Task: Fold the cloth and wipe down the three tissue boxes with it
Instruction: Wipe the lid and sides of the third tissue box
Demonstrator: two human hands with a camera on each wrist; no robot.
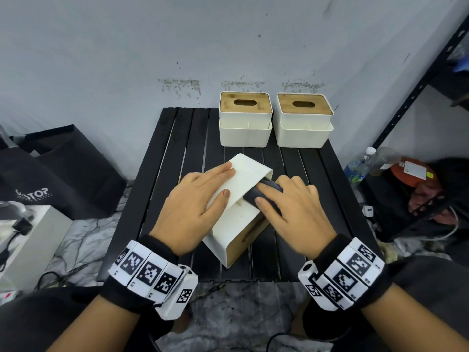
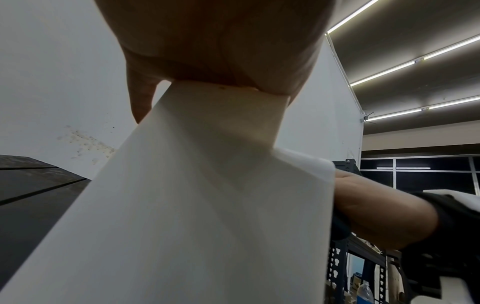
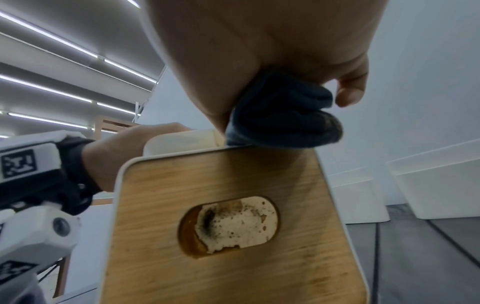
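Note:
One white tissue box [image 1: 236,229] lies tipped on its side mid-table, its wooden lid [image 3: 221,185] facing me. My left hand [image 1: 223,182] holds it, fingers flat along the upper white wall [image 2: 194,205] and thumb hooked on that wall's near edge. My right hand [image 1: 271,190] grips the folded dark cloth [image 1: 256,193], which is pushed into the gap of the box's side pocket. The right wrist view shows the cloth [image 3: 280,115] bunched under the fingers just above the lid. Two more tissue boxes [image 1: 245,120] [image 1: 304,120] stand upright at the table's back edge.
The black slatted table [image 1: 172,174] stands against a grey wall. Black bags [image 1: 63,168] and a white block with cables [image 1: 30,237] sit on the floor at left. A metal shelf [image 1: 418,123] and a plastic bottle [image 1: 357,166] are at right.

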